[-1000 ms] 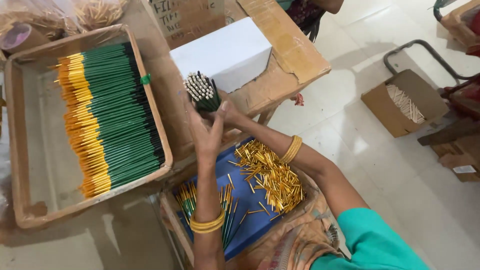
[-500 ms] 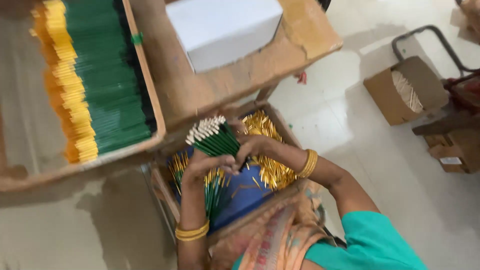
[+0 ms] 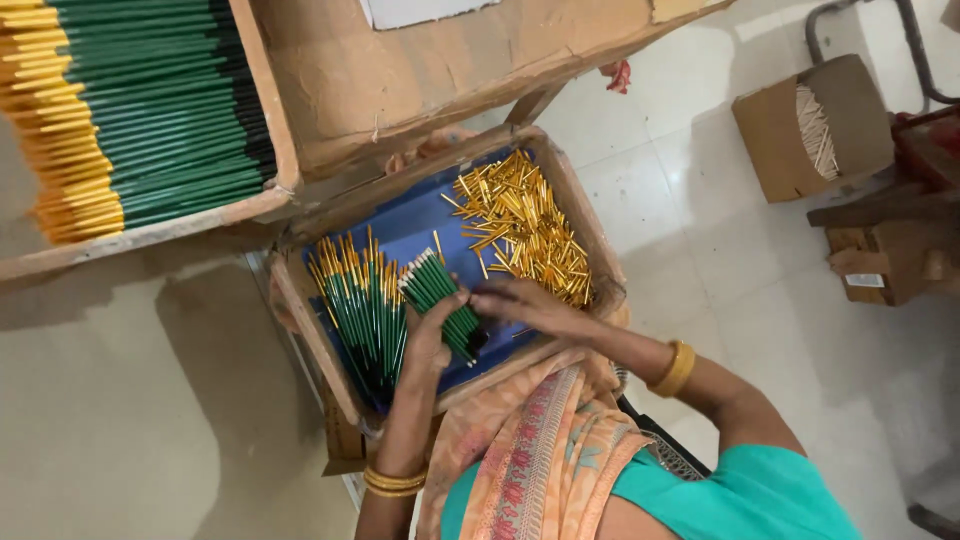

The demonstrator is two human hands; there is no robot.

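My left hand [image 3: 432,340] grips a bundle of green pencils [image 3: 440,298] over a shallow wooden box [image 3: 318,335] with a blue lining on my lap. My right hand [image 3: 520,302] touches the lower end of the same bundle, fingers closed around it. Inside the box, a pile of green pencils with gold caps [image 3: 362,305] lies at the left and a heap of loose gold metal caps [image 3: 522,225] fills the far right corner. Gold bangles sit on both wrists.
A large wooden tray of green pencils with yellow ends [image 3: 130,110] rests on a brown table [image 3: 440,75] at the upper left. A cardboard box of pale sticks [image 3: 815,125] and small cartons [image 3: 885,262] stand on the tiled floor at right.
The bundle came down from table height into the box on my lap. Both hands lowered with it, and the view tilted down toward the box.
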